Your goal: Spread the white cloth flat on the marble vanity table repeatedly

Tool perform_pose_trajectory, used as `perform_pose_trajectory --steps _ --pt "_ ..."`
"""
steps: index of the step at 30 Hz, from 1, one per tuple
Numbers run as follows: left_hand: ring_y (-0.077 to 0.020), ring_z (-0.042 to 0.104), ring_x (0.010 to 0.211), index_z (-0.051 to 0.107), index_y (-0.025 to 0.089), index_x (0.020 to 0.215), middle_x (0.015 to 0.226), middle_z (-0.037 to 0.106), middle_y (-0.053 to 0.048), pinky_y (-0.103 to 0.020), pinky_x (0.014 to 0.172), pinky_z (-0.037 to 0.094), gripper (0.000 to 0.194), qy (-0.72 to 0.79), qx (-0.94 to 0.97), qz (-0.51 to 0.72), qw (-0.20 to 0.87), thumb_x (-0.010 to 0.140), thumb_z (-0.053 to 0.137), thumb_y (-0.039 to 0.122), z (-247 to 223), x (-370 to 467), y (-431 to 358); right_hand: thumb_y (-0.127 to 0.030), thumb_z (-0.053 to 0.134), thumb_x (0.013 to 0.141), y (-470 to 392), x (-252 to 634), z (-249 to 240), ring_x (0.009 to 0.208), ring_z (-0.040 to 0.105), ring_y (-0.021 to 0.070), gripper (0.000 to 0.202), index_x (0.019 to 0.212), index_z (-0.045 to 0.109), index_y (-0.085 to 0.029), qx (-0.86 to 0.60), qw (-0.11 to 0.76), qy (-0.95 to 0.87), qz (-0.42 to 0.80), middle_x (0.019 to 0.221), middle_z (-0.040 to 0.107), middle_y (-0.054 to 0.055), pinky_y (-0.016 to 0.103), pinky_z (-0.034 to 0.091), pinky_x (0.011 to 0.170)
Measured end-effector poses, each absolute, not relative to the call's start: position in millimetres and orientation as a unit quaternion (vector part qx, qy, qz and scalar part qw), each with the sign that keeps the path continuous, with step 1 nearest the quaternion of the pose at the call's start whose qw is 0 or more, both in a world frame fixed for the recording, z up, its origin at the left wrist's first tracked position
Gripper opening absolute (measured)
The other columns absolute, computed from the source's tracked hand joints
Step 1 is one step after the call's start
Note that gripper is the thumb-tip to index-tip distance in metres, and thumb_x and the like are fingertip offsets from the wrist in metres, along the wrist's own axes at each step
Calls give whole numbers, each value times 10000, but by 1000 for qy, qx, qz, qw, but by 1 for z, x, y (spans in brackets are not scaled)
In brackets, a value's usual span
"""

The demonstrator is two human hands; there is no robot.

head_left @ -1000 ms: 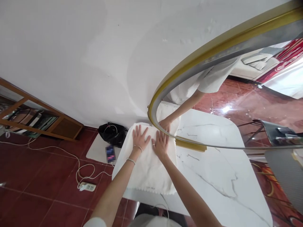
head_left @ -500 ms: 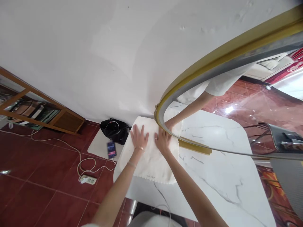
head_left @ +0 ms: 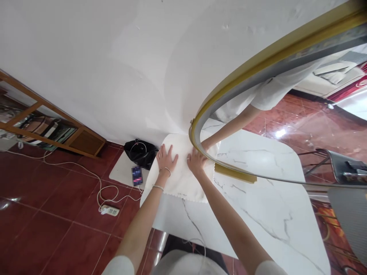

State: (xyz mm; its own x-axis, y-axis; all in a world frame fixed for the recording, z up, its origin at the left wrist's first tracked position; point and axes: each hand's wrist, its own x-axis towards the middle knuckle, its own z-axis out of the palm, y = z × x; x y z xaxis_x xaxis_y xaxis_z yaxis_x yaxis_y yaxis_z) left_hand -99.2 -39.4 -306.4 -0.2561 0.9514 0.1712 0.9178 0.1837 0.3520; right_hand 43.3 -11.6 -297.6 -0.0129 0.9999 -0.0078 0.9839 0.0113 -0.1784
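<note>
A white cloth [head_left: 180,185] with a scalloped edge lies on the white marbled table [head_left: 246,221], up at its wall end. My left hand [head_left: 167,159] rests flat on the cloth's left part, fingers spread, with thin bracelets at the wrist. On the right part of the cloth, my right hand [head_left: 195,162] presses down beside the mirror's lower rim, wearing a ring. Its fingers reach forward and are partly hard to separate from their reflection. Neither hand grips the cloth.
A large round gold-framed mirror [head_left: 237,76] leans over the table's right side. Left of the table sit a black bag [head_left: 140,154], a phone [head_left: 137,176] with blurred screen and a power strip [head_left: 109,210] with cables. A wooden cabinet [head_left: 86,142] stands along the wall.
The cloth's near edge has slid away from me toward the wall, baring more tabletop in front. Both hands stay on the cloth, and the view has shifted slightly.
</note>
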Motion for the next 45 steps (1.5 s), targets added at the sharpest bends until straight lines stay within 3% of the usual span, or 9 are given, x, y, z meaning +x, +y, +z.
perform_pose_trajectory --steps 5,8,11,16,20,24,36,41,45 --pt "-297 267 1422 486 190 1370 1537 309 -138 -483 1125 286 503 752 606 251 69 913 461 399 -313 -119 -59 -216 344 949 -26 40 -310 1253 402 367 448 1357 473 -86 -633 141 -760 42 1365 472 237 608 263 1016" --pt "-272 254 1431 514 166 1341 1547 291 -132 -461 1140 281 464 719 635 271 83 948 386 375 -317 -133 -105 -87 348 919 -52 37 -318 1189 466 267 390 1211 599 -151 -539 184 -820 52 1271 565 163 517 305 1044" --pt "-267 203 1448 426 190 1414 1568 242 -108 -469 1157 248 508 691 681 235 62 952 392 397 -319 -145 -165 -153 436 911 -84 32 -318 1175 487 248 328 1181 622 -160 -499 184 -844 69 1226 592 139 440 353 1041" --pt "-283 168 1454 184 236 1512 1590 147 -86 -483 1156 237 612 707 681 192 -5 952 404 345 -317 -147 -241 -559 480 887 -156 34 -304 1434 130 382 695 1481 300 -246 -386 154 -903 113 1564 198 161 648 137 1102" --pt "-307 142 1457 105 247 1518 1597 100 -92 -523 1134 257 632 727 661 183 -35 954 388 290 -317 -135 -266 -616 417 895 -202 54 -290 1454 63 362 782 1525 135 -250 -309 117 -929 169 1594 54 147 641 68 1122" --pt "-307 183 1448 102 253 1517 1596 105 -98 -530 1135 250 640 715 673 180 -60 946 390 276 -319 -114 -273 -613 439 888 -223 80 -289 1457 56 352 811 1528 91 -257 -309 113 -925 189 1593 16 135 626 68 1136" --pt "-295 273 1417 152 243 1507 1551 270 -93 -483 1101 368 693 578 791 199 -32 882 449 274 -336 -3 -249 -604 508 854 -270 194 -315 1440 188 332 788 1510 162 -340 -474 118 -866 107 1579 167 73 599 191 1137" --pt "-288 291 1412 210 268 1503 1544 296 -71 -456 1112 366 688 464 864 196 -4 867 474 263 -338 35 -237 -605 535 829 -297 224 -328 1372 345 362 815 1510 173 -339 -556 136 -820 27 1532 294 95 581 340 1070" --pt "-305 301 1408 295 237 1486 1555 269 -132 -481 1079 398 655 494 828 259 63 857 478 268 -339 52 -232 -644 554 793 -299 230 -343 1308 438 381 842 1500 216 -335 -571 160 -805 -18 1489 375 112 579 405 1008"
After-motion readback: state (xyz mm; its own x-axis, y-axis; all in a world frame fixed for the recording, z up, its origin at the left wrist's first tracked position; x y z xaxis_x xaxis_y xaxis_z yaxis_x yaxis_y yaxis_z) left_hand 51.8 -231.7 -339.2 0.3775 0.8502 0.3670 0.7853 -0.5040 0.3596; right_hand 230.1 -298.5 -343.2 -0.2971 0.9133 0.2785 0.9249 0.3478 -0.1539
